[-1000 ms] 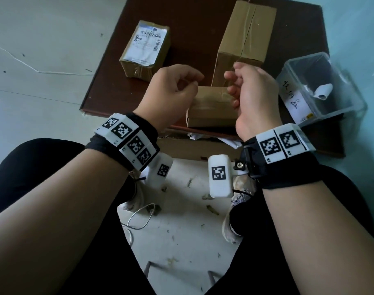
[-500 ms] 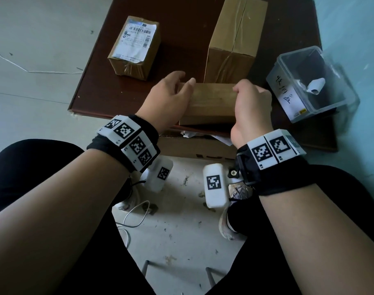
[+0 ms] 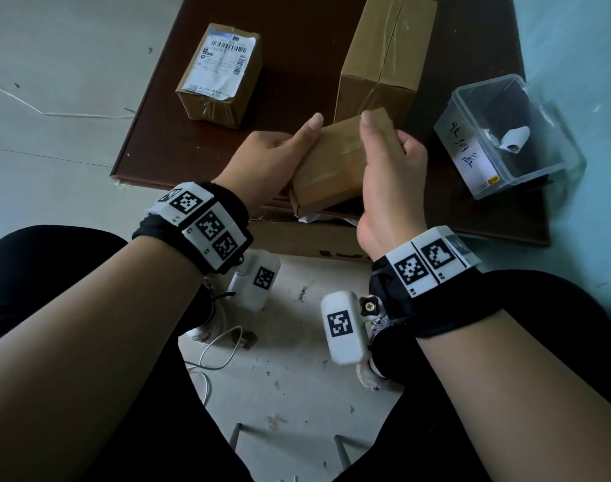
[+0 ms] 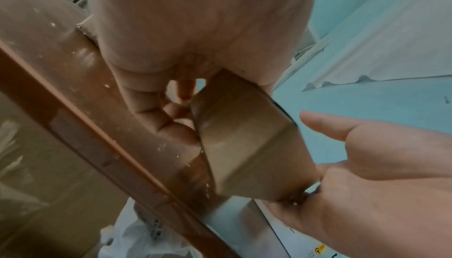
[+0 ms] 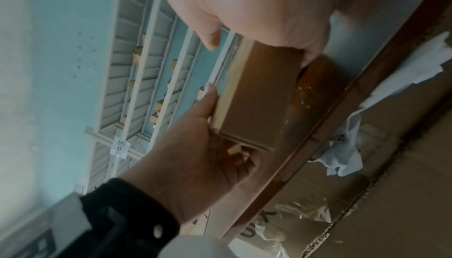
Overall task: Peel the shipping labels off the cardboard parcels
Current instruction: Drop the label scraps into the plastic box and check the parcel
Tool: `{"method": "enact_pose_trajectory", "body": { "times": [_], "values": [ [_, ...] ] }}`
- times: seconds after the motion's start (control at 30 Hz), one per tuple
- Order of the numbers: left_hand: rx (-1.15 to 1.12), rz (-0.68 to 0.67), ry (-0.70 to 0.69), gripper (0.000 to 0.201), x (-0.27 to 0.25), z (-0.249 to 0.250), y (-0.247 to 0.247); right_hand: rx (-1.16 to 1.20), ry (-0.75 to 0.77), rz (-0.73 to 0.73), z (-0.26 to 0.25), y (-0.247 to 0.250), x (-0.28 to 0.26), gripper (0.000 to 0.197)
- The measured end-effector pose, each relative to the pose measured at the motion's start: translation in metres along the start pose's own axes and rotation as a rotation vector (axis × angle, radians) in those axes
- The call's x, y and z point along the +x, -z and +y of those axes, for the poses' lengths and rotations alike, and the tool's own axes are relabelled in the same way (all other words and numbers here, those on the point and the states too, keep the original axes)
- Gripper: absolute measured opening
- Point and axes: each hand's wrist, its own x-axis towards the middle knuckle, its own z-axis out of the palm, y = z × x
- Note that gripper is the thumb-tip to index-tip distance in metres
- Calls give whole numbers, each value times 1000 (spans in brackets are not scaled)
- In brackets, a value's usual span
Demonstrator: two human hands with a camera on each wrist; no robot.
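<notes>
The small cardboard parcel (image 3: 335,165), tilted up off the brown board's (image 3: 297,46) 6 o'clock edge, runs lengthwise from 7 to 1 o'clock, gripped between the left hand (image 3: 272,161) and right hand (image 3: 391,179) equally near, no label showing.

I cannot read the small print on the white shipping label (image 3: 221,61); the tall brown cardboard parcel (image 3: 384,53) is cropped by the top edge
</notes>
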Motion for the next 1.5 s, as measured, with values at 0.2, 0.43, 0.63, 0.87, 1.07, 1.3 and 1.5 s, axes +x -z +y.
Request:
{"method": "enact_pose_trajectory", "body": {
  "times": [0.2, 0.43, 0.63, 0.87, 1.07, 1.3, 1.5],
  "values": [
    [-71, -257, -190, 56, -16, 10, 9, -49, 474, 71, -2, 7, -5, 84],
    [-143, -60, -199, 48, -12, 6, -2, -135, 391, -267, 4, 6, -2, 64],
    [-370, 130, 29, 85, 1, 6, 12, -290, 376, -568, 18, 2, -3, 89],
    [-146, 61, -348, 51, -13, 10, 1, -99, 265, -348, -7, 4, -10, 37],
    [-252, 84, -254, 58, -15, 8, -10, -142, 245, -356, -7, 1, -4, 44],
    [-467, 103, -11, 55, -9, 20, 17, -210, 329, -627, 2, -6, 1, 81],
    [-147, -14, -317, 67, -19, 10, -1, -16, 102, -356, -12, 1, 2, 58]
  ]
}}
